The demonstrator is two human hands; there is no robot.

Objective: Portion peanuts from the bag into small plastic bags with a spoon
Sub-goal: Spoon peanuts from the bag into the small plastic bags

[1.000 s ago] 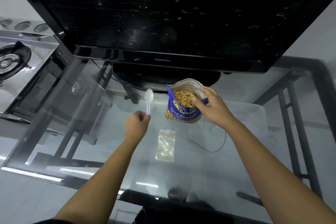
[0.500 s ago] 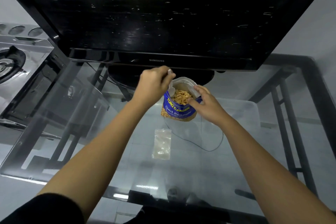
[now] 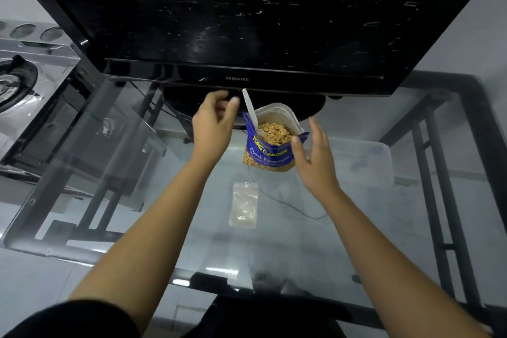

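Peanuts (image 3: 274,133) fill the open blue Tong Garden bag (image 3: 267,155), which stands upright on the glass bench (image 3: 356,241) just in front of the Samsung television (image 3: 247,22). A white plastic spoon (image 3: 251,111) stands tilted in the bag, its bowl sunk among the nuts at the left side of the mouth and its handle leaning up toward the television's lower edge. Your left hand (image 3: 212,121) hovers just left of the handle, fingers loosely curled, its grip holding nothing and apart from the spoon. Your right hand (image 3: 315,156) is beside the bag's right edge, its grip open with the fingers spread and somewhat blurred; you cannot tell whether the thumb touches the bag. One small clear plastic bag (image 3: 244,204) lies flat on the bench nearer you, between your forearms. A gas stove (image 3: 16,82) sits at the far left.
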